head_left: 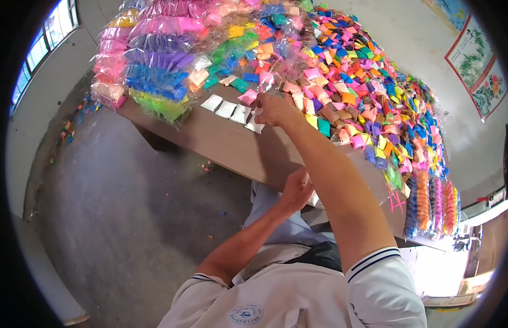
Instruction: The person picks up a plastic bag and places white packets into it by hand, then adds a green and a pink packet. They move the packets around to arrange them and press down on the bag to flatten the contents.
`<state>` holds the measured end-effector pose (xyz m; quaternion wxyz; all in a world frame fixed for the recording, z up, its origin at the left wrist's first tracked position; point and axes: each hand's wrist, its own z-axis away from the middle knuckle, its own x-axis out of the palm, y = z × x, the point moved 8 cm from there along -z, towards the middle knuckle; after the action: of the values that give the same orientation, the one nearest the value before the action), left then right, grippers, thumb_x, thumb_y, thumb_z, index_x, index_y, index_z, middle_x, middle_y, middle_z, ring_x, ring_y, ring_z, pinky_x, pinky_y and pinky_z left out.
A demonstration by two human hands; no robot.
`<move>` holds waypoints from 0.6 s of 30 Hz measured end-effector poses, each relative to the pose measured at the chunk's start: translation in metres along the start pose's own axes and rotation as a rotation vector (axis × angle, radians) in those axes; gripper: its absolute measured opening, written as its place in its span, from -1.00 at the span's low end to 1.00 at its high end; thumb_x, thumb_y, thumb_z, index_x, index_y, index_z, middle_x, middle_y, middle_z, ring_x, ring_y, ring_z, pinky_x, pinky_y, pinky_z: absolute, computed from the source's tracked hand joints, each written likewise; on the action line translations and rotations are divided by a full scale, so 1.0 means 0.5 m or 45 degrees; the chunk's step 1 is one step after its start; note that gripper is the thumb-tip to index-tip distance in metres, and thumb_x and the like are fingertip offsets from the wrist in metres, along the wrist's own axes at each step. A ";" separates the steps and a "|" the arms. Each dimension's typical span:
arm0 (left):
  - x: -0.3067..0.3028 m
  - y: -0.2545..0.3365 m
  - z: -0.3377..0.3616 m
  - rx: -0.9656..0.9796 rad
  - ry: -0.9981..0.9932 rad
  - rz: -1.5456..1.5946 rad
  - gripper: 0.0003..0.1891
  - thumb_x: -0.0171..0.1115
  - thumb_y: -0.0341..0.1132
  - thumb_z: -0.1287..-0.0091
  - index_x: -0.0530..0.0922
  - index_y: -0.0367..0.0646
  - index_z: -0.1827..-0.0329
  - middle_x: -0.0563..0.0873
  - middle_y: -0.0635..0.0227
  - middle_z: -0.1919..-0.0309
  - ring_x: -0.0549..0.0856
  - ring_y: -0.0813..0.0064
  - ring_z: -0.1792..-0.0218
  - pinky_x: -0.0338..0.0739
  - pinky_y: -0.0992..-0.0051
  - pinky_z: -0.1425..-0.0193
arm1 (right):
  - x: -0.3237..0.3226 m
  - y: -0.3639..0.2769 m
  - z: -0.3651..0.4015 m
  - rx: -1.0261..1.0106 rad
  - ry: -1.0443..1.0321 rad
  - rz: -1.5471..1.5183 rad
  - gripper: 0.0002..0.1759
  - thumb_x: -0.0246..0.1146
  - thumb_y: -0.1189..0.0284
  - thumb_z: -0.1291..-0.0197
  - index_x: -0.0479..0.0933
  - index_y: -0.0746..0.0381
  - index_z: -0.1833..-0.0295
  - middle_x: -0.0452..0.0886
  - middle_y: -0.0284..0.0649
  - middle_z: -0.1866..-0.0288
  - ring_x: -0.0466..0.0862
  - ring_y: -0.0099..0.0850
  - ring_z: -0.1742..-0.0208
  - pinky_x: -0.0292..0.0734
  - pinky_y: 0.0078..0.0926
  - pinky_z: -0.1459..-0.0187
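There are four lined-up white packets (225, 109), two hands (298, 190), one table (226, 138).

The person wears a short-sleeved shirt (289, 290) in off-white cloth, softly creased across the front. Up the arm from the right hand (276, 109), past a bare forearm and elbow, the right sleeve (382, 281) ends in a pale band edged with dark navy stripes. Up the arm from the left hand (298, 190), the left sleeve (205, 284) has a matching dark-striped hem. Well behind the left hand, on the chest, sits a round blue emblem (246, 314) with a ring of lettering too small to read. Just below that hand, pale grey-blue trousers (265, 208) show. Nearer the body, a black patch (323, 256) lies at the waist; whether it is clothing is unclear.
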<state>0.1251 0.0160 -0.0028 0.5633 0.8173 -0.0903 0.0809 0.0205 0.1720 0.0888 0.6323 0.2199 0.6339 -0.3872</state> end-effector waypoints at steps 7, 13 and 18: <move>0.005 0.033 0.004 0.120 0.017 0.282 -0.73 0.19 -0.26 -0.38 0.58 -0.32 0.04 0.72 0.37 0.21 0.62 0.59 0.16 0.54 0.46 0.05 | 0.107 -0.003 -0.024 -0.152 0.058 0.044 -0.29 0.48 0.16 0.16 0.51 0.15 -0.18 0.58 -0.02 -0.15 0.59 -0.12 -0.18 0.51 -0.26 -0.17; -0.009 -0.039 0.003 0.055 0.014 -0.049 -0.74 0.17 -0.26 -0.37 0.62 -0.33 0.14 0.73 0.22 0.30 0.65 0.46 0.25 0.55 0.38 0.10 | 0.046 -0.032 0.015 -0.217 -0.358 0.087 -0.25 0.48 0.16 0.23 0.54 0.20 -0.17 0.66 -0.09 0.10 0.65 -0.25 0.05 0.56 -0.31 0.09; -0.008 0.030 -0.005 0.029 0.033 -0.412 -0.78 0.15 -0.31 -0.35 0.60 -0.34 0.26 0.70 0.08 0.35 0.69 0.24 0.29 0.52 0.28 0.18 | -0.239 -0.076 0.250 -0.333 -0.046 -0.705 -0.39 0.35 0.19 0.06 0.52 0.25 -0.14 0.60 -0.28 0.31 0.57 -0.49 0.34 0.52 -0.49 0.33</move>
<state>0.1176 0.0134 0.0106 0.5608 0.8264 0.0509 0.0008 0.0824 0.0782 0.2253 0.5370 -0.0512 0.7028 -0.4638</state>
